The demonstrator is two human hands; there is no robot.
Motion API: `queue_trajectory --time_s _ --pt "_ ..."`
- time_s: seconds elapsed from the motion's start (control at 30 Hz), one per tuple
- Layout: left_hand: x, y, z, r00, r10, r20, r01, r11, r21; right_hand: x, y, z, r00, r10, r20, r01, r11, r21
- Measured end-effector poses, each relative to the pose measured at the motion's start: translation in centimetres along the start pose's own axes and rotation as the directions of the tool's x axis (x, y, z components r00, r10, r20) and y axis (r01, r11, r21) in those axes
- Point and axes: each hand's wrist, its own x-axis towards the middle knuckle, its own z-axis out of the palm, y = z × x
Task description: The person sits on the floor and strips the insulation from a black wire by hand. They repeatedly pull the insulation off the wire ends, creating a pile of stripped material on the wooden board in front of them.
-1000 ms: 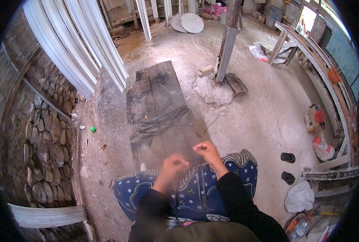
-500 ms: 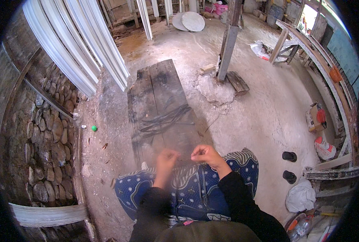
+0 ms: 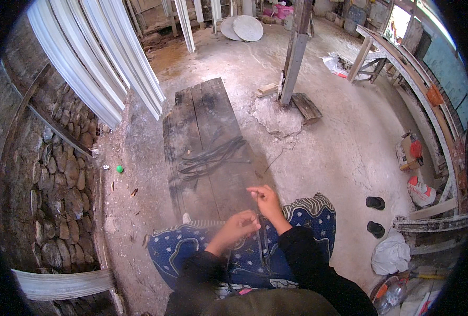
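My left hand is closed in a pinch over my lap, slightly smeared by motion. Thin dark flat strips hang from its fingertips down across the navy patterned cloth on my legs. Just above and to the right is my right hand, its fingers bent together and pointing left; anything between them is too small to make out. Beyond both hands, a loose bundle of similar dark strips lies on a worn dark wooden board.
Long pale corrugated strips stand at the left, near a stacked stone wall. A wooden post rises from the floor ahead. To the right are black sandals, a white sack and a wooden bench frame.
My left hand has moved right and down, close below my right hand. The right hand has shifted slightly, its fingers pointing further left. The view has turned a little.
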Motion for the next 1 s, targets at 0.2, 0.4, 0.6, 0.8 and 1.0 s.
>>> queue_trajectory --time_s 0.2,0.4,0.6,0.8,1.0 --pt "-0.8 0.5 -1.3 0.998 -0.025 -0.064 0.021 0.998 -0.062 0.3 0.5 0.0 0.961 0.125 0.248 -0.185 0.953 0.24" --pt "-2.0 1.4 -5.6 0.925 0.093 -0.368 -0.084 0.996 0.039 0.4 -1.3 -2.1 0.93 -0.043 0.364 -0.01 0.99 0.143" --pt "-1.7 1.1 -7.6 0.748 0.208 -0.63 0.05 0.929 0.367 -0.6 -2.2 -1.7 0.85 -0.175 0.497 0.132 0.984 0.121" --pt "-0.4 -2.3 -9.3 0.62 0.382 -0.685 0.025 0.863 0.504 -1.3 -3.4 -1.1 0.771 -0.318 0.552 0.336 0.939 0.072" --pt "0.2 -3.6 -9.6 0.599 0.413 -0.686 0.023 0.847 0.531 -1.2 -2.7 -1.3 0.78 -0.251 0.574 0.257 0.964 0.071"
